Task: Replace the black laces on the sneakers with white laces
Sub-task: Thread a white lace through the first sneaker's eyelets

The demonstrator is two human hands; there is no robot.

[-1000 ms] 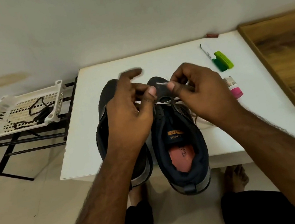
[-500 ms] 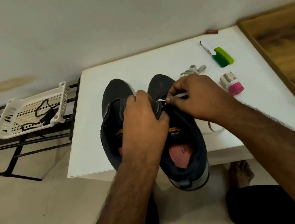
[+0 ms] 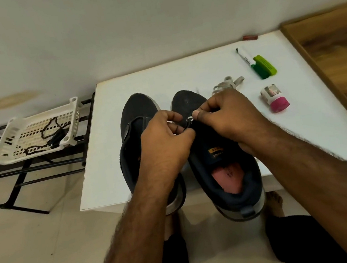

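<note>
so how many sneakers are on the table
2. The left sneaker lies partly under the left hand; the right sneaker lies beside it, with both hands at its eyelets. Both heels hang over the near edge of the table.

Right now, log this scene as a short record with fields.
Surface: white table
Shoes: two dark sneakers, left sneaker, right sneaker, heels over the table edge
Left hand: holds the right sneaker's eyelet edge
Right hand: pinches the white lace tip at an eyelet
Black laces: in the white basket
</note>
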